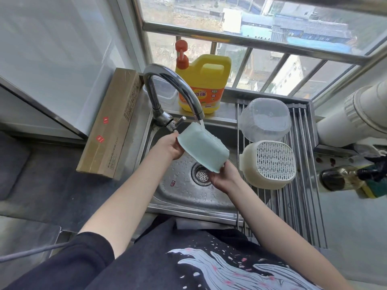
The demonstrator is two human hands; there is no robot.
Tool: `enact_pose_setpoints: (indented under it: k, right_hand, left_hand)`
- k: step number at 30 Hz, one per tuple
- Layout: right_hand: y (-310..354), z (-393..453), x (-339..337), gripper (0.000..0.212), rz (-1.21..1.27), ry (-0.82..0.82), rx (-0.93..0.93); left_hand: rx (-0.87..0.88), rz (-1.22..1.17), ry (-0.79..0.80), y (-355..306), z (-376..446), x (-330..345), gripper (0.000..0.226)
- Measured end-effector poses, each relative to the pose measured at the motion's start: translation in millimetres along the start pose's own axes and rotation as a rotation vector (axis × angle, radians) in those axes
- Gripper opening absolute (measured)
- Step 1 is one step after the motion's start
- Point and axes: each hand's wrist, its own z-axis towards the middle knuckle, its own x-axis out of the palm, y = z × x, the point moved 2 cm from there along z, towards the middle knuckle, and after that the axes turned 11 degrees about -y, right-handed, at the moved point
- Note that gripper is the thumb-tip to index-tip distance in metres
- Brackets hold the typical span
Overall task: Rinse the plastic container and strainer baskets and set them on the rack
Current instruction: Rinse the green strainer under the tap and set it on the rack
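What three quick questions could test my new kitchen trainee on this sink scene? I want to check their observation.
1. True or false: water from the faucet is running onto the green strainer basket.
2. How many items lie upside down on the rack?
3. Which grips the basket: A) left hand only, B) right hand only, C) both?

Key: 1 true. 2 two: the clear plastic container and the cream strainer basket. 3 C.
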Motion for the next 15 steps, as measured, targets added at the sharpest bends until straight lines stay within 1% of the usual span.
enact_pose_setpoints:
  k: [2,4,6,8,12,15]
  right_hand:
    - [2.7,0.9,5.0,0.032,0.123,-0.016,0.037]
    - [6.1,-3.9,14.2,0.023,0.255,-0.047,0.037]
    - [9.2,-10.3,23.7,0.014,0.306,-0.094,-0.019]
    - [10.5,-15.5,30.9,0.017,0.280,-0.104,-0.054]
    - [9.9,-24.7,41.1,0.020,0.157,-0.073,-0.123]
    - [9.2,-28.1,43.3,0.026,-0.080,-0.091,-0.257]
  left_hand:
    - [-0.022,-0.023,-0.090,0.4,8.2,-5.7,0.020]
    - [-0.048,-0.061,-0.117,1.6,14.7,-8.2,0.024]
    - [-0.064,-0.081,-0.139,1.5,19.2,-10.9,0.028]
    - [-0.084,-0.082,-0.125,1.8,24.4,-13.4,0.029]
    - [-0.174,0.017,-0.133,5.7,35.1,-21.9,0.015]
    - [-0.216,0.056,-0.136,14.0,36.1,-31.6,0.013]
